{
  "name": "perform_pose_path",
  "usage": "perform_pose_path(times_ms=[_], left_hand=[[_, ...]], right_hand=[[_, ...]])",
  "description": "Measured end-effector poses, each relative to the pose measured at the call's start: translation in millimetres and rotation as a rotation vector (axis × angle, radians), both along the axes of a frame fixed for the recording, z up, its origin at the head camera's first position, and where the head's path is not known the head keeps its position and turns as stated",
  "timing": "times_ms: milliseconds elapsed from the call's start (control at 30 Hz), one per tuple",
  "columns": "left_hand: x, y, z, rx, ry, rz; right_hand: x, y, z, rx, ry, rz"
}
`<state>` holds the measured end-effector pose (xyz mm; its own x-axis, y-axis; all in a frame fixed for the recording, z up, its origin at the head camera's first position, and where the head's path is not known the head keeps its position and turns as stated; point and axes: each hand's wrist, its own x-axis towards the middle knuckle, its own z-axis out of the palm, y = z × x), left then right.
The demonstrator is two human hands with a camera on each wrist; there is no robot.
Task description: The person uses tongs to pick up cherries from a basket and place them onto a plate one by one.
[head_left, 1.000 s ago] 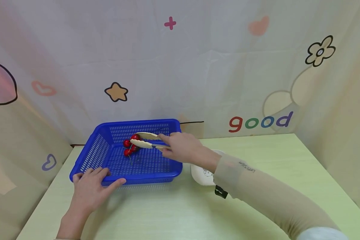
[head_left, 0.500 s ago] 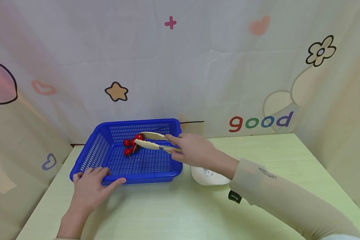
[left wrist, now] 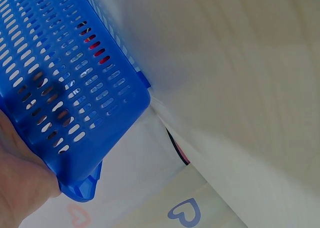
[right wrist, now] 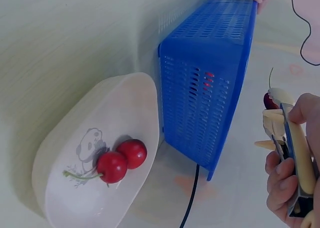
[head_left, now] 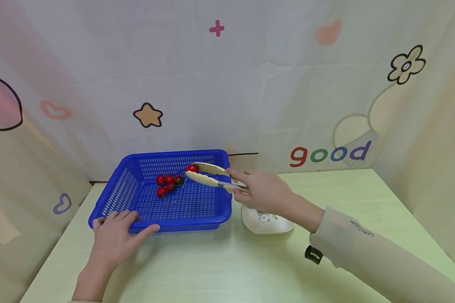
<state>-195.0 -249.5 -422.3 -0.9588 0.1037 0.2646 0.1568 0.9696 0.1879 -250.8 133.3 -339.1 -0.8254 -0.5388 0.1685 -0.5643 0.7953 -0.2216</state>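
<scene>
My right hand (head_left: 269, 191) holds tongs (head_left: 202, 178) with cream-coloured tips above the right part of a blue plastic basket (head_left: 189, 223). Between the tips sits a red cherry (head_left: 192, 168); its stem shows in the right wrist view. Several other cherries (head_left: 161, 191) lie clustered on the basket floor, left of the tongs. At the basket's near left corner my left hand (head_left: 113, 240) grips the rim, fingers over the edge and thumb along the front. A white bowl (right wrist: 90, 208) with a panda print contains two cherries (right wrist: 112, 167), seen in the right wrist view.
The bowl stands on the pale green table (head_left: 212, 269) just right of the basket, partly under my right forearm in the head view. A printed curtain (head_left: 250, 92) hangs behind the basket. A dark cord-like line (right wrist: 192, 198) shows beyond the basket in the right wrist view.
My right hand has drawn the tongs rightward, and a cherry has come away from the cluster between their tips. More of the bowl is uncovered. My left hand has stayed on the basket.
</scene>
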Motion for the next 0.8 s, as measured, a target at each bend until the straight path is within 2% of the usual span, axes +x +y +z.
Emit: perform_pose_path(times_ms=[300, 800], left_hand=[[0.1, -1.1, -2.0, 0.007, 0.035, -0.014], [0.2, -0.7, 0.5, -0.008, 0.003, -0.007]], right_hand=[[6.0, 21.4, -1.9, -0.056, -0.019, -0.044], [19.5, 53.1, -8.2, -0.064, 0.016, -0.110]])
